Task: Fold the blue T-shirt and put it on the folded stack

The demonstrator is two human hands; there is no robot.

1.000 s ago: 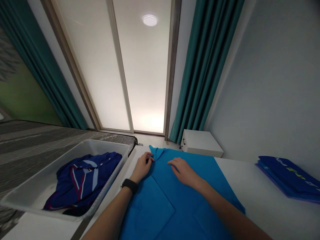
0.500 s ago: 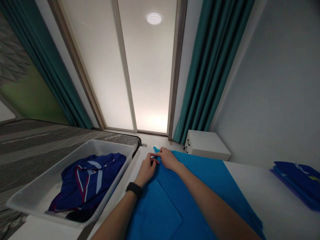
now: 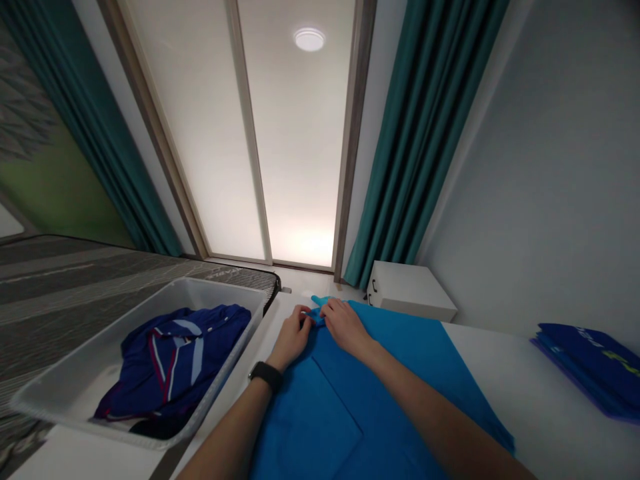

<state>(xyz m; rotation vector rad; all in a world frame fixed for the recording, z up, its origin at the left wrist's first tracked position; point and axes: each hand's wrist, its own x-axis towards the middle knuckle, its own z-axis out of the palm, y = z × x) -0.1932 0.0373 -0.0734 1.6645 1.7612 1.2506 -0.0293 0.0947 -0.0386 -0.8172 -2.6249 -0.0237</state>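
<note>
A bright blue garment (image 3: 320, 400) lies spread on the white table, with a seam like a pocket's edge across its lower part; its exact kind I cannot tell. At its far left corner, my left hand (image 3: 293, 339) pinches the bunched fabric between thumb and fingers. A dark watch (image 3: 267, 376) is on that wrist. Close beside it, my right hand (image 3: 346, 325) has its fingers curled over the same bunched edge, fingertips partly hidden. A narrow lighter blue strip of the cloth sticks out beyond both hands.
Left of the garment stands a translucent plastic bin (image 3: 220, 287) holding a navy shirt (image 3: 175, 360) with red and light blue trim. Folded blue clothes (image 3: 590, 370) lie on the table (image 3: 505, 373) at right. Beyond are a white drawer cabinet (image 3: 413, 287) and a grey-covered bed (image 3: 100, 273).
My right hand has shifted slightly right and down, its fingers now more bent over the edge. The fabric between the hands is more bunched, and more of the light strip shows.
</note>
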